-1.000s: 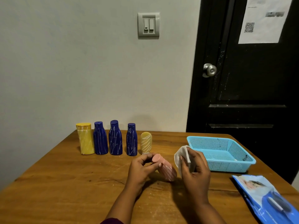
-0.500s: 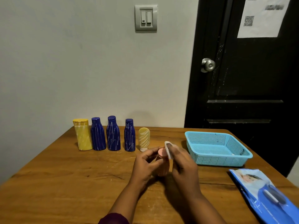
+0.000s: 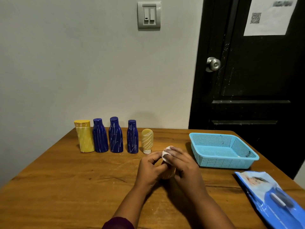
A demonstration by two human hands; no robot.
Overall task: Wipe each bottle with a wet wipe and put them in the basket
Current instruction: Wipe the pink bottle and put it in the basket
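The left hand (image 3: 151,169) gripped the small bottle (image 3: 169,174) by its body (light, rigid, probably slippery when wet), while the right hand (image 3: 183,164) pinched the wet wipe (image 3: 165,154) over its top.

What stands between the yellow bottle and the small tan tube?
Three dark blue bottles scribbled with white stand between the yellow bottle and the tan tube, seen in the head view.

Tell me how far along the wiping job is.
Done: nothing; the basket holds no bottle. In hand: the left hand grips a pink bottle while the right hand holds a wipe on its top. Left: that bottle and the five bottles in the row, streaked white.
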